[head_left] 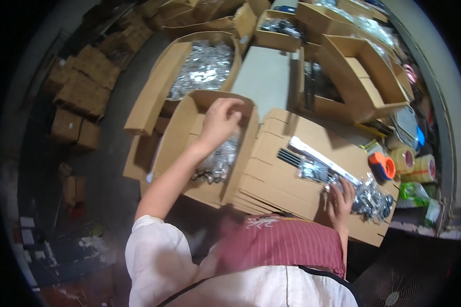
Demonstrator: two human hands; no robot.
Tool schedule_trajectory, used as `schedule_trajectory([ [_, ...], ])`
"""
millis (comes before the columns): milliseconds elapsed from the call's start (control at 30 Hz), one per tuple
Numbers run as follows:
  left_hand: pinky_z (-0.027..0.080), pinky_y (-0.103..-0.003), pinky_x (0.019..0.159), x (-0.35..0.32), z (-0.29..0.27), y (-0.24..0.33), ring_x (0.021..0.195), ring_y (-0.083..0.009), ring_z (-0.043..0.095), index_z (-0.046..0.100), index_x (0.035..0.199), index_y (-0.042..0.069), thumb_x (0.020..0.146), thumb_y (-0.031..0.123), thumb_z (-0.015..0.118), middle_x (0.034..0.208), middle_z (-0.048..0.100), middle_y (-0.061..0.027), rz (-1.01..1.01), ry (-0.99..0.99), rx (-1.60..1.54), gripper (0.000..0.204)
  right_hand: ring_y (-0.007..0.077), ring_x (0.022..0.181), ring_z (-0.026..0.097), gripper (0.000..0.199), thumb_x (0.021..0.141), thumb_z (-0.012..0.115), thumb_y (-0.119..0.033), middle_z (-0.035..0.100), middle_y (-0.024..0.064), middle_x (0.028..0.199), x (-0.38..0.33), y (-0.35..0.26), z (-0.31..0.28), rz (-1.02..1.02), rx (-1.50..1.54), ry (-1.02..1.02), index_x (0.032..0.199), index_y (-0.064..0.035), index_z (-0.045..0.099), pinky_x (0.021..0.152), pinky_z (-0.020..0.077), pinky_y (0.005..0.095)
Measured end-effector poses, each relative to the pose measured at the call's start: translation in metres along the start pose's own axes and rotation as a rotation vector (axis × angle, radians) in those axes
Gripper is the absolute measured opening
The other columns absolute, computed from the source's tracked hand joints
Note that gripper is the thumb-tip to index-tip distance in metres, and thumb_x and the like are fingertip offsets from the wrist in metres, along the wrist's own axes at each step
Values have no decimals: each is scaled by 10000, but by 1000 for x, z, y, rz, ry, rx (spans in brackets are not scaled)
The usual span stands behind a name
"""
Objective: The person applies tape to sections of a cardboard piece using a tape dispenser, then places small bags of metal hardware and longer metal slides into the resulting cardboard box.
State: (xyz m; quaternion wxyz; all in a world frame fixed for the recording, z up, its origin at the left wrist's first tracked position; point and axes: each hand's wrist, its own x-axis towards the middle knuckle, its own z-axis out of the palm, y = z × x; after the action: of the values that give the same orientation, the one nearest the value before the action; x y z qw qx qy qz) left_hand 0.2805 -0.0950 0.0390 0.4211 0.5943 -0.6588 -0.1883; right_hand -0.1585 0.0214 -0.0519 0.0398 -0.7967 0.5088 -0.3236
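Observation:
My left hand (pixel 221 122) is over an open cardboard box (pixel 176 133), its fingers bent and apart from the thumb, with nothing visible between them. Beneath it in the box lie clear plastic bags (pixel 217 161) and some dark curled pieces. My right hand (pixel 340 202) rests over a flat stack of cardboard (pixel 276 176), fingers bent and spread, the tips beside a clear bag of small parts (pixel 315 170). A long white rail (pixel 317 157) and several dark strips (pixel 288 157) lie by that bag. To the right is a pile of bagged metal parts (pixel 372 199).
Behind the box stands a larger carton of shiny clear bags (pixel 202 69). Tape rolls (pixel 424 168) and an orange and blue tape dispenser (pixel 383 166) sit at the right. More open cartons (pixel 366 77) stand at the back; stacked cartons (pixel 84 87) line the left floor.

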Motion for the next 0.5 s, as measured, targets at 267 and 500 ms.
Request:
schedule_trajectory([
  [267, 531, -459, 935, -45, -47, -128, 1046, -389, 686, 751, 1067, 34, 822, 339, 729, 1107, 718, -230, -549, -439, 524, 392, 400, 1309, 506, 293, 811, 619, 77, 609, 157, 1348, 73, -56, 7, -127, 117, -104, 1076, -28, 685, 1089, 412, 500],
  [500, 536, -368, 711, -46, -44, -139, 772, -236, 700, 719, 924, 11, 883, 279, 749, 824, 729, -116, -433, -251, 226, 273, 356, 1113, 632, 327, 716, 610, 127, 689, 124, 1150, 135, -110, 27, -399, 286, -125, 996, -20, 694, 937, 533, 458],
])
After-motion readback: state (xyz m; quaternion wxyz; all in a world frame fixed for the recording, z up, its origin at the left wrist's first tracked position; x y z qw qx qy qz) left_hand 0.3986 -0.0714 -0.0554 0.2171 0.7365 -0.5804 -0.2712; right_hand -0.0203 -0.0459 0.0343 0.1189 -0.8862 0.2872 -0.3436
